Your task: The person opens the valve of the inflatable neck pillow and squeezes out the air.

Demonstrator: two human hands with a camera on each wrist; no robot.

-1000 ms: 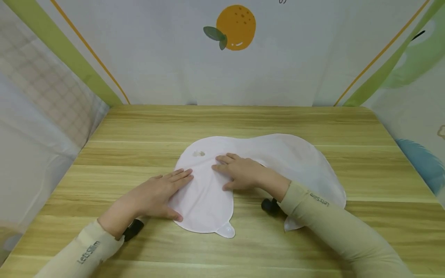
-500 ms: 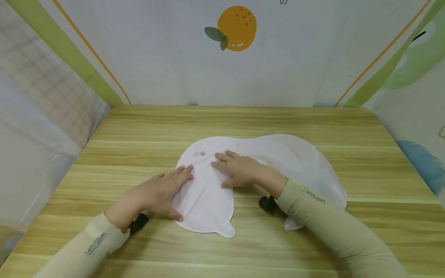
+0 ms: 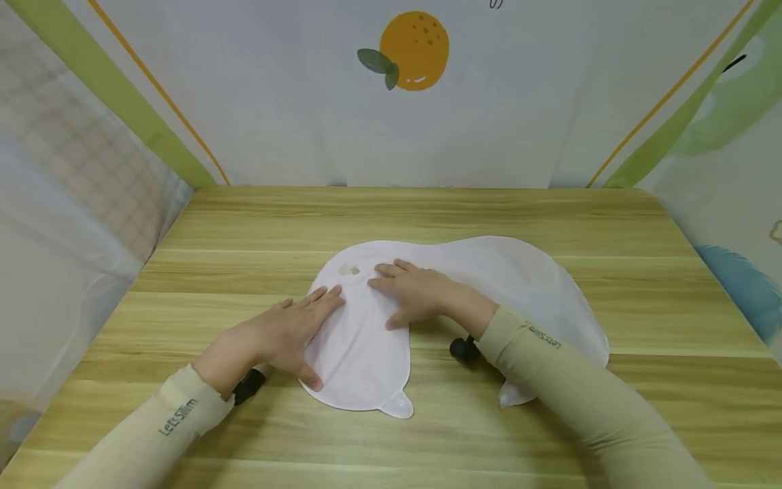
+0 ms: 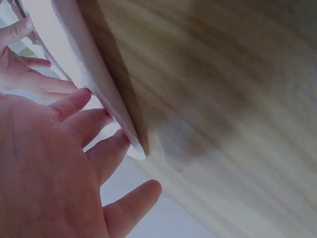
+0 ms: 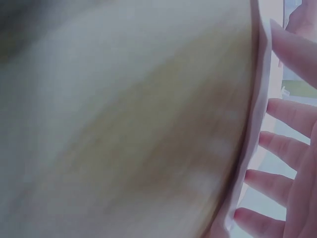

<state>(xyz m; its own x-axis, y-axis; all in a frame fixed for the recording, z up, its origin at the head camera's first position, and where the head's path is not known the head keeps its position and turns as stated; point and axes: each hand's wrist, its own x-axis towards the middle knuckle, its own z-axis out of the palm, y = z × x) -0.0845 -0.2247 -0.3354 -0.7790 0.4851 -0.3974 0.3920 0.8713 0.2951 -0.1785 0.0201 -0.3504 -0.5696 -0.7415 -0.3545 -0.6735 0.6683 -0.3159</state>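
A flat, pale pink inflatable neck pillow (image 3: pixel 507 278) lies in a U shape on the wooden table, its two ends toward the person. A small clear valve (image 3: pixel 349 270) shows on its left arm, and a rounded tab (image 3: pixel 398 405) sticks out at that arm's end. My left hand (image 3: pixel 281 339) lies with spread fingers on the left edge of this arm. Opposite it, the straight fingers of my right hand (image 3: pixel 418 292) rest on the arm's upper inner part. Both wrist views show fingertips touching the pillow (image 4: pixel 99 74) near its edge. The right forearm hides part of the other arm.
The table (image 3: pixel 342 448) has a wood-grain top and reaches back to a white curtain (image 3: pixel 275 102) printed with an orange. Black wrist-camera parts (image 3: pixel 249 387) stick out under the left wrist. A blue shape (image 3: pixel 742 292) is beyond the right edge.
Both hands have slid slightly away from the person along the pillow's left arm, the right hand also a little to the left. The pillow stays in place.
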